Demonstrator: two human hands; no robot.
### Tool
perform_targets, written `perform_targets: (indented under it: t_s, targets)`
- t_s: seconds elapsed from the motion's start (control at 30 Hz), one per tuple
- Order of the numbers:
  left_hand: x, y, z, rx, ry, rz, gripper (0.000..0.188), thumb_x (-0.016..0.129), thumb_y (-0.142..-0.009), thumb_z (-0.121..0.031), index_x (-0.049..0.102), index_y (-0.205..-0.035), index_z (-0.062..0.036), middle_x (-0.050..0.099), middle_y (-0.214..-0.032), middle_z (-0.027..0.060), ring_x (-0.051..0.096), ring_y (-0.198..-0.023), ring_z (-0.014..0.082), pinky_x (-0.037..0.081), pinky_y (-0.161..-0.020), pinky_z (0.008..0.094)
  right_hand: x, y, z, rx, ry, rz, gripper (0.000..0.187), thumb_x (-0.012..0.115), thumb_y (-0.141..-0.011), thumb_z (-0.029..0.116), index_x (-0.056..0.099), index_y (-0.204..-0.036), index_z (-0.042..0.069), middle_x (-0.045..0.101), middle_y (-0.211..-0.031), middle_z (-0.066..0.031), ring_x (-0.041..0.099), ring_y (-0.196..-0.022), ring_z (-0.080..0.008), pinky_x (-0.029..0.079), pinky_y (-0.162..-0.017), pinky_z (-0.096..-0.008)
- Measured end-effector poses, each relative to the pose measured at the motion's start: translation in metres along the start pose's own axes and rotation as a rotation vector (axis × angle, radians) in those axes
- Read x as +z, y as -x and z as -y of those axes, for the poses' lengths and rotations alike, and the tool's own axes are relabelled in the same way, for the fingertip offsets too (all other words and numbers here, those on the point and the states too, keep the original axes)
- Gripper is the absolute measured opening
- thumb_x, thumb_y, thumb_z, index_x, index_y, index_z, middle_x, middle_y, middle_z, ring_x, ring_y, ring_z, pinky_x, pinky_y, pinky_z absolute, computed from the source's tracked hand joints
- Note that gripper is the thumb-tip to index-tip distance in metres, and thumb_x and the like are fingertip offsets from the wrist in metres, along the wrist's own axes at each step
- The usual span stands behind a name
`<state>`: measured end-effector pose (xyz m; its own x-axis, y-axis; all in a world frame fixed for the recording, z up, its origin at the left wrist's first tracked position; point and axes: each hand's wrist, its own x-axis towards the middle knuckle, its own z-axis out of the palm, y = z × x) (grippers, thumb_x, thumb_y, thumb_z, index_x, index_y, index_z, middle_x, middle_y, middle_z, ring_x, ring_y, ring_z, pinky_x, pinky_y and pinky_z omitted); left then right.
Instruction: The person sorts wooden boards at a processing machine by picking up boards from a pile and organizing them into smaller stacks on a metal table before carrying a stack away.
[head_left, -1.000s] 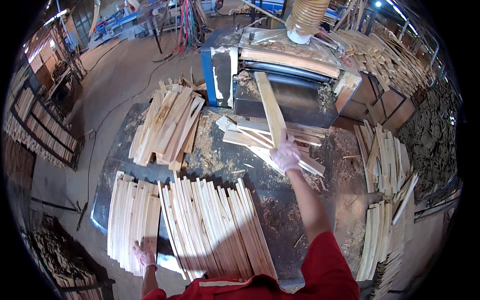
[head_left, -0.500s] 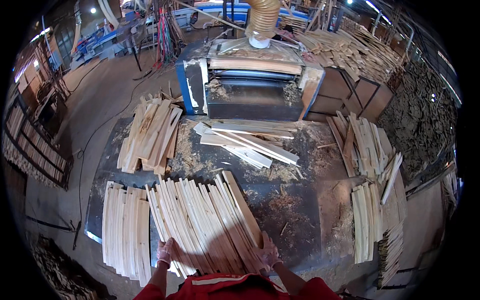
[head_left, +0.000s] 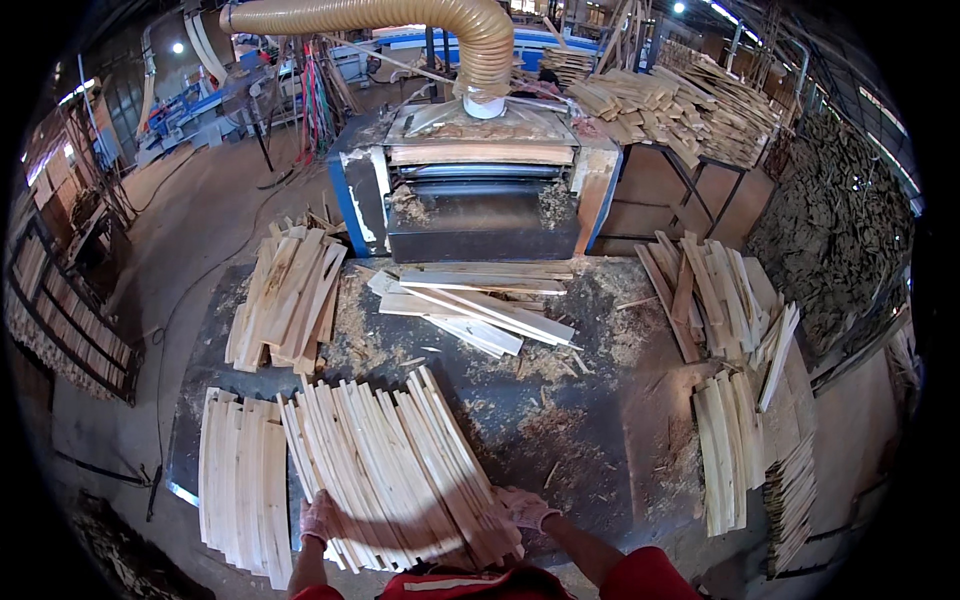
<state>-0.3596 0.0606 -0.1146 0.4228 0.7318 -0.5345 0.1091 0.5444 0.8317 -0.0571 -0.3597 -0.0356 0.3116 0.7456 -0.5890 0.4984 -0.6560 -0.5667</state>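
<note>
A slanted row of wooden strips (head_left: 385, 450), packed side by side, lies on the dark table close in front of me. My left hand (head_left: 317, 517), in a pale glove, grips the row's near left edge. At the near right edge my right hand (head_left: 525, 507), also gloved, clasps the outer strip, its fingers reaching left over the wood. Between them the two hands hold the row from both sides; parts of the fingertips are hard to make out. Just left of this row lies a second row of strips (head_left: 243, 485), which neither hand touches.
Beyond the table stands a planer-like machine (head_left: 485, 235) with a ribbed yellow hose (head_left: 400, 14). Loose boards (head_left: 480, 305) and a board stack (head_left: 290, 290) lie toward it. More strips (head_left: 728, 450) sit at the right; sawdust (head_left: 550, 425) covers parts of the dark tabletop (head_left: 590, 470).
My right hand's fingers have shifted from pointing forward along the outer strip to reaching left over it. The row's right strips sit closer together. The view has tilted up, showing more hose.
</note>
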Motion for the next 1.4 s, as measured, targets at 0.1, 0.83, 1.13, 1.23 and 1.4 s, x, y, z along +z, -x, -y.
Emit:
perform_targets:
  t_s: [0.1,0.83,1.13,1.23,1.4]
  targets:
    - [0.046,0.038,-0.042,-0.134,-0.409,-0.275,0.060,0.076,-0.083,-0.042,0.057,-0.116,0.0038,0.066,-0.103,0.0153,0.066,-0.090,0.0264,0.057,-0.075,0.0411,0.005,-0.024,-0.014,0.078,0.043,0.084,0.087,0.043,-0.093,0.069,0.033,-0.151,0.006,0.046,-0.148,-0.0205,0.043,-0.137,-0.0363,0.041,-0.109,-0.0400]
    - [0.127,0.028,-0.008,0.234,-0.133,-0.329,0.055,0.041,-0.103,-0.051,0.065,-0.116,-0.0041,0.066,-0.118,0.0147,0.063,-0.104,0.0240,0.051,-0.089,0.0399,-0.073,-0.108,-0.065,-0.147,-0.621,-0.453,0.082,0.056,-0.090,0.062,0.043,-0.147,0.004,0.051,-0.143,-0.0201,0.046,-0.133,-0.0350,0.039,-0.110,-0.0415]
    - [0.106,-0.006,-0.031,-0.162,0.392,0.128,0.069,0.035,-0.101,-0.059,0.045,-0.147,-0.0078,0.056,-0.139,0.0141,0.056,-0.123,0.0324,0.047,-0.105,0.0471,-0.113,-0.099,-0.017,0.005,-0.970,-0.032,0.074,0.075,-0.086,0.043,0.047,-0.142,0.003,0.058,-0.133,-0.0105,0.053,-0.122,-0.0214,0.042,-0.106,-0.0354]
    - [0.110,-0.009,-0.030,-0.180,0.371,0.114,0.069,0.035,-0.100,-0.059,0.045,-0.147,-0.0079,0.056,-0.139,0.0141,0.056,-0.123,0.0324,0.047,-0.105,0.0472,-0.075,-0.114,-0.058,0.085,-1.011,-0.059,0.069,0.080,-0.083,0.032,0.051,-0.139,0.005,0.062,-0.125,-0.0086,0.058,-0.115,-0.0178,0.047,-0.099,-0.0342]
    - [0.105,-0.002,-0.028,-0.160,0.349,0.073,0.070,0.035,-0.100,-0.059,0.044,-0.147,-0.0080,0.055,-0.139,0.0141,0.056,-0.123,0.0325,0.047,-0.105,0.0474,-0.071,-0.103,-0.061,0.081,-1.203,-0.014,0.067,0.084,-0.080,0.027,0.054,-0.136,0.004,0.065,-0.120,-0.0063,0.060,-0.109,-0.0153,0.051,-0.094,-0.0337]
